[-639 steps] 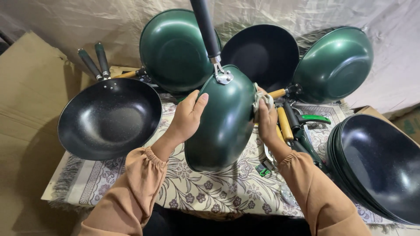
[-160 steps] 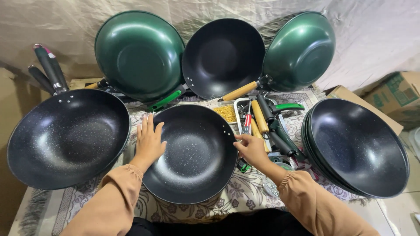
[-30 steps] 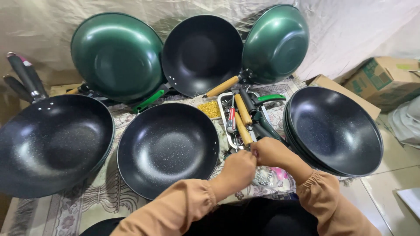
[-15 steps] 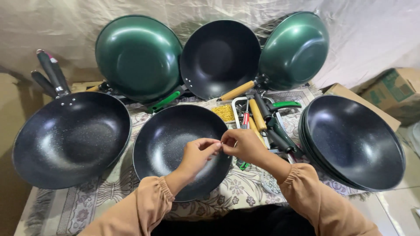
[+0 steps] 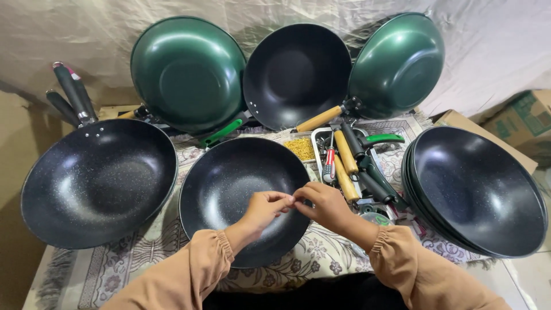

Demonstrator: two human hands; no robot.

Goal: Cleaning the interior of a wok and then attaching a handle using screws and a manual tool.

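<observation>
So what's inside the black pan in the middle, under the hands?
The black pan looks empty: only its dark speckled inside shows. Both hands, left hand and right hand, meet fingertip to fingertip above it, hiding a patch of the bowl and whatever they pinch.

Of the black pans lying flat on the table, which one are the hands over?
The middle pan, handleless, directly beneath the left hand and right hand; the handled pan and stacked pans lie off to the sides.
</observation>
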